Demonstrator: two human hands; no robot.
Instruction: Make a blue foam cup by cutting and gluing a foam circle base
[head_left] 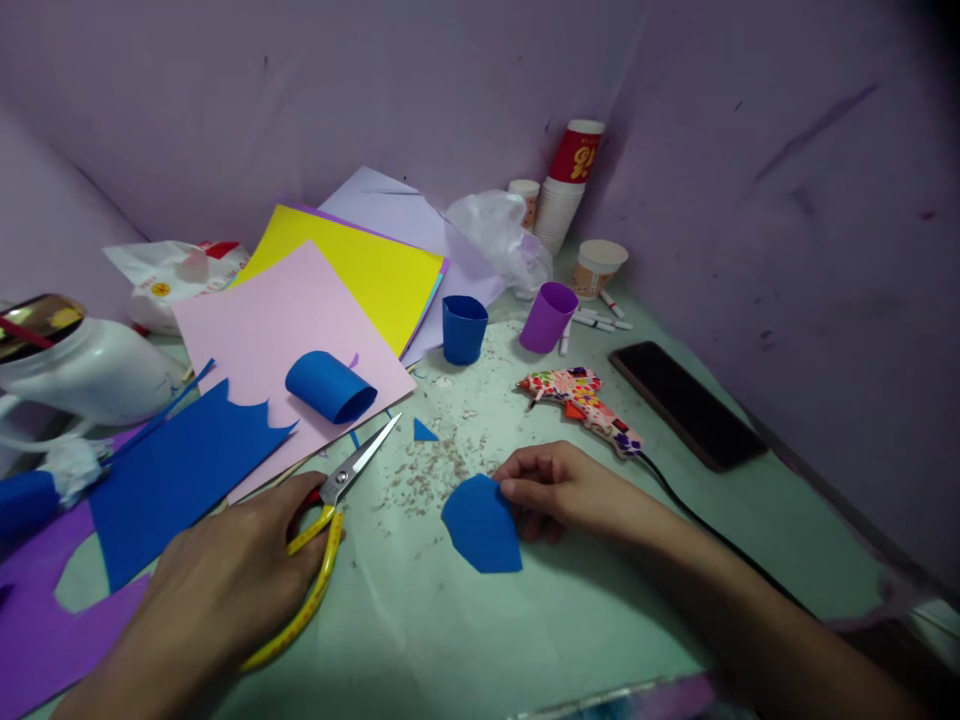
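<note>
now, yellow-handled metal scissors (340,486) are gripped by the curled left hand (244,560), while a flat, many-cornered blue cutout (482,527) is pinched by the right hand (551,487).

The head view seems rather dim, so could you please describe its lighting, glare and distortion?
Head view: soft, dim light, upper right corner blackened; head view: faint shine on the scissors, no harsh glare; head view: wide-angle stretch near the edges.
</note>
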